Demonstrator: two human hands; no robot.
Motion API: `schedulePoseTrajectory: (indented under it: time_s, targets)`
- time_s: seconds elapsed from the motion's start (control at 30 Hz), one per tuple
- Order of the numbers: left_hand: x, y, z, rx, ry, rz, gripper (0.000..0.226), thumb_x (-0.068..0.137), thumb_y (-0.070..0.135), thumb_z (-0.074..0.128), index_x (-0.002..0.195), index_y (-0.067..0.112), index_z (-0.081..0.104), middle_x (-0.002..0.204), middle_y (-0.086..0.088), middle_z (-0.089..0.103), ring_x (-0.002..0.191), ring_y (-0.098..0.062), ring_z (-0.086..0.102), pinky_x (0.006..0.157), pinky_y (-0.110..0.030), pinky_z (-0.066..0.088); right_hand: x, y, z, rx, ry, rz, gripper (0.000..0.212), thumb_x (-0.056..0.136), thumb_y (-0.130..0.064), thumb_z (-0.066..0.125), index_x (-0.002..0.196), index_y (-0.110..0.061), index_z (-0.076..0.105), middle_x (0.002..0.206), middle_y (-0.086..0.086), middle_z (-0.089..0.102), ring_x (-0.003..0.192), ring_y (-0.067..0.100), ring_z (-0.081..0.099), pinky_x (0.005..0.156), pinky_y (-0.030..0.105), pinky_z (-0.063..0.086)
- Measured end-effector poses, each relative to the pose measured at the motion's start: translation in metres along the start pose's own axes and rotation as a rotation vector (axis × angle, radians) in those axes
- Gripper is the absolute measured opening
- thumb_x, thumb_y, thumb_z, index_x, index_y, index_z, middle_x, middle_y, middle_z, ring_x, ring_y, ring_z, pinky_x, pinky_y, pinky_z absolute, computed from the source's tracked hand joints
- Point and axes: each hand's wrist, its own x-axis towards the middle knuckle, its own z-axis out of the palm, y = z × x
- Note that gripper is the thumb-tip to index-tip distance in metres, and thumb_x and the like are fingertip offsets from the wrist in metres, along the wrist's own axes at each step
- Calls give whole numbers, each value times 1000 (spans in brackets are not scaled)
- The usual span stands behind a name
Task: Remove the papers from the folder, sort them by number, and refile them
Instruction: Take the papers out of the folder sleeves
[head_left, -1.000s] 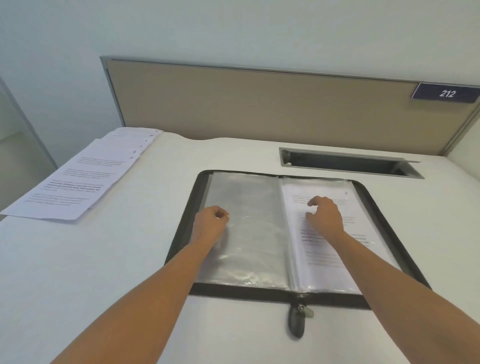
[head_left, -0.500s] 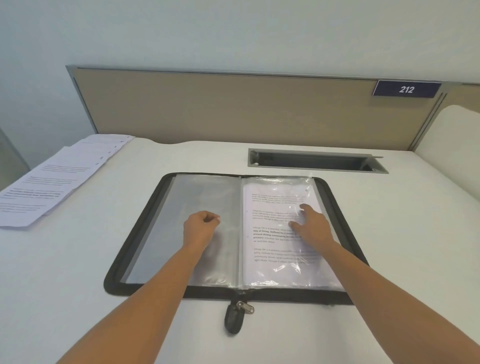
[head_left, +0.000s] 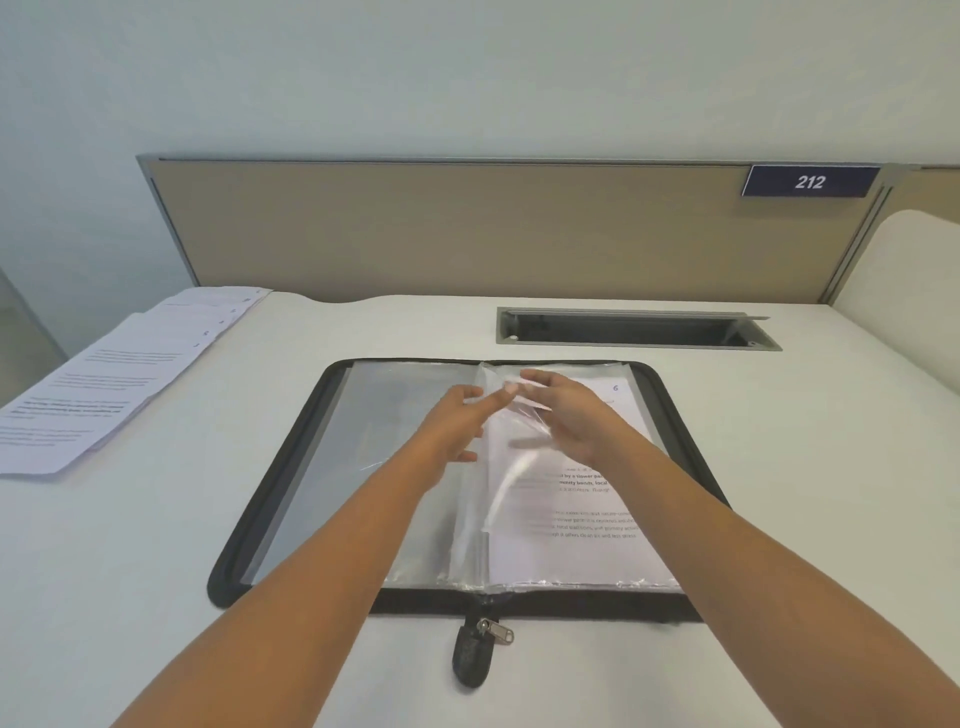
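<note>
Our left hand (head_left: 460, 423), fingers straight, steadies the limp, slick clear plastic sleeve (head_left: 511, 483) in the black zip folder (head_left: 270, 499). We cannot tell our right hand's (head_left: 569, 415) grip. We'd pinch the sleeve's top edge.

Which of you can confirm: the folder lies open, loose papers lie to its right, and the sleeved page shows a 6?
Wrong side: in the head view the loose papers lie to the left of the folder, not its right. The folder lies open and the sleeved page shows a 6.

Bare forearms, bare left hand (head_left: 457, 423), right hand (head_left: 574, 421)
</note>
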Motion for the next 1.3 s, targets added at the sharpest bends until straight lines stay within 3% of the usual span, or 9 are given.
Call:
schedulePoseTrajectory:
  time_s: [0.17, 0.33, 0.5, 0.63, 0.77, 0.87, 1.0, 1.13, 1.3]
  targets:
    - [0, 13, -17, 106, 18, -2, 81, 82, 29, 72, 144, 23, 20, 129, -2, 41, 104, -18, 49, 65, -24, 46, 3, 0, 33, 189, -163, -79, 18, 100, -22, 41, 114, -19, 53, 110, 0, 65, 109, 19, 55, 84, 50, 47]
    - [12, 0, -64, 63, 143, -62, 76, 73, -11, 68, 137, 14, 35, 123, -23, 52, 90, -31, 59, 70, -35, 52, 9, 4, 41, 66, 15, -220, 10, 97, -23, 49, 103, -20, 57, 102, -3, 67, 98, 14, 60, 79, 33, 49]
    - [15, -28, -112, 75, 181, -213, 29, 79, -13, 60, 99, 8, 55, 96, -15, 54, 61, -22, 61, 56, -27, 54, 16, 25, 12, -185, 289, -231, 12, 92, -13, 55, 83, -19, 58, 87, -1, 66, 80, 14, 59, 71, 25, 47]
    - [20, -57, -123, 145, 314, -269, 21, 85, -5, 53, 74, 12, 50, 90, -13, 57, 58, -24, 58, 60, -27, 46, 23, 50, -9, -628, 234, -247, 6, 90, -18, 60, 95, -15, 61, 99, -1, 62, 89, 15, 55, 72, 24, 43]
    - [27, -65, -115, 179, 618, 55, 13, 89, 8, 51, 97, 11, 61, 98, -8, 65, 83, -28, 60, 82, -39, 50, 29, 71, -20, -1033, 100, -323, 33, 90, -29, 61, 120, -16, 57, 127, 0, 53, 120, 16, 47, 100, 29, 36]
    - [22, -55, -95, 403, 741, 420, 14, 93, 12, 50, 99, 10, 62, 92, 0, 61, 85, -20, 52, 81, -34, 40, 29, 82, -23, -1217, 9, -348, 42, 93, -35, 55, 131, -19, 50, 147, 2, 36, 137, 16, 28, 110, 29, 25]
    - [32, -61, -73, 675, 462, 630, 21, 89, 18, 53, 105, 10, 64, 110, -3, 63, 104, -26, 56, 89, -36, 40, 27, 86, -26, -1300, 31, -420, 47, 96, -38, 47, 139, -19, 44, 152, -1, 30, 141, 13, 21, 109, 20, 16]
    - [48, -80, -61, 1032, 124, 353, 53, 93, 52, 38, 139, 26, 40, 153, 0, 26, 142, -19, 21, 110, -45, 22, 28, 90, -29, -1340, 47, -461, 47, 97, -38, 45, 140, -20, 43, 152, 0, 32, 141, 13, 22, 109, 19, 14]
    - [57, -89, -73, 1149, 19, -77, 62, 93, 64, 21, 148, 42, 3, 158, 7, -11, 146, -21, -9, 108, -66, 3, 30, 91, -30, -1348, 54, -481, 46, 97, -38, 46, 139, -20, 44, 150, 0, 33, 140, 13, 24, 109, 19, 14]
